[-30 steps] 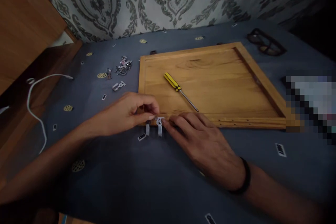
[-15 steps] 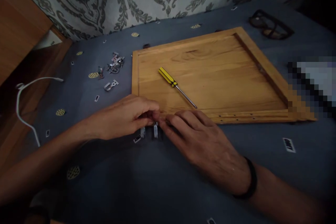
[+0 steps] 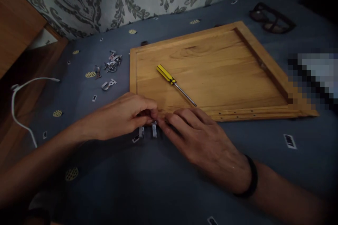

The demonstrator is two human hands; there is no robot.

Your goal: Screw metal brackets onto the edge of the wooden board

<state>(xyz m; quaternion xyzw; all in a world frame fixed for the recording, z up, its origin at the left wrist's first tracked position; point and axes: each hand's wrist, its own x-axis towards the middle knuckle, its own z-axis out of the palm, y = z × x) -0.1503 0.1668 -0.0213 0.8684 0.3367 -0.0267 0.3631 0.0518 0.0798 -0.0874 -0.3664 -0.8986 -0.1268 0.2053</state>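
My left hand is closed in a pinch at the near left edge of a framed wooden panel. Whatever its fingertips hold is too small to make out. Against that edge sits a metal hinge, two bright arms of it hanging below the fingers. From the other side my right hand closes in, index fingertip at the hinge and the other fingers curled over the frame; its thumb is hidden. A screwdriver with a yellow and black handle lies on the panel, tip towards my right hand.
Loose metal hinges lie in a heap left of the panel, with a single hinge nearer. A white cable curves at far left. Dark-framed glasses rest at the back right. Small holes dot the panel's near rail.
The whole view has shifted slightly, so everything sits a little further up and left. Both hands keep their places at the hinge, with hardly any finger movement.
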